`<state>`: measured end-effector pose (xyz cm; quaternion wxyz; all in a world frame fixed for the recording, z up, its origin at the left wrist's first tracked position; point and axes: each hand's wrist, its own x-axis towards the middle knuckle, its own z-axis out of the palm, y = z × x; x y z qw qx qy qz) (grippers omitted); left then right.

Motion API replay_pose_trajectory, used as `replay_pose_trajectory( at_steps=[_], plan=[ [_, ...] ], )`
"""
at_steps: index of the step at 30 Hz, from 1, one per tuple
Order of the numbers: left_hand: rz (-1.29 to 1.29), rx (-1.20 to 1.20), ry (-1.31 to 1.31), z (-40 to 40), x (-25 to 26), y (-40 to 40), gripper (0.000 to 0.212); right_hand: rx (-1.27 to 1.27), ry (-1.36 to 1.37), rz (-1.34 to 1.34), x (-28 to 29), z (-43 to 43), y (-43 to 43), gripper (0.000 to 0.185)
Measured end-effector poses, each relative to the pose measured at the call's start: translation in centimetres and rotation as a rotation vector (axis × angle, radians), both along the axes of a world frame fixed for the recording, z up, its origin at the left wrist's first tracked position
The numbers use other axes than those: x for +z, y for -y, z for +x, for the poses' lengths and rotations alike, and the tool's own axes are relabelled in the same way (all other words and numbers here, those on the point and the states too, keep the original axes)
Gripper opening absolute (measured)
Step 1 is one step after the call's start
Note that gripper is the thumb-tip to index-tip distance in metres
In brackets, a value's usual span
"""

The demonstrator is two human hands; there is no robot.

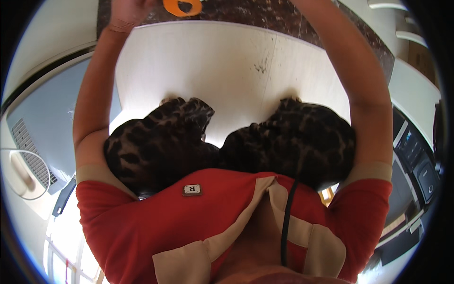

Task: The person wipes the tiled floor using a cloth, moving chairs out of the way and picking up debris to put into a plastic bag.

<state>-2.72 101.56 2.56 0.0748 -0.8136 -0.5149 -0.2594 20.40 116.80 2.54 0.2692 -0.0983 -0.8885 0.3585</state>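
Only the wrist and part of my left hand (132, 12) show, at the top edge of the head view, over a dark brown marbled surface (227, 14). Its fingers are cut off by the edge, so what it holds or touches is hidden. To the right of this hand, an orange object with a hole (170, 7) lies on the marbled surface, partly cut off by the frame. My right forearm reaches up past the top edge, and my right hand is out of view.
A pale panel (220, 64) with dark scuffs stands before my knees, below the marbled surface. To the left is a grey-blue panel with vent slots (32, 149). Dark equipment (424, 177) stands at the right. A black cable (289, 220) hangs down over my red shirt.
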Motion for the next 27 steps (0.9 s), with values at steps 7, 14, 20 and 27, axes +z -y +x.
replay_pose_trajectory(
  at_steps=[7, 14, 20, 27],
  plan=[
    [0.065, -0.064, -0.027, 0.0, -0.9, 0.2, 0.060, -0.292, 0.054, -0.271, -1.3, 9.0, 4.8, 0.009],
    [-0.036, -0.039, -0.017, 1.3, 0.2, 0.1, 0.057, -0.426, 0.675, -0.046, -16.9, 23.4, 14.3, 0.042],
    [0.014, -0.037, -0.038, -0.2, -1.3, -0.1, 0.063, -0.462, 0.868, 0.207, -22.0, 22.4, 17.3, 0.071],
    [-0.047, 0.006, -0.027, 0.7, -0.9, 0.1, 0.062, -0.286, 0.692, 0.125, -22.2, 23.0, 17.7, 0.070]
  ],
)
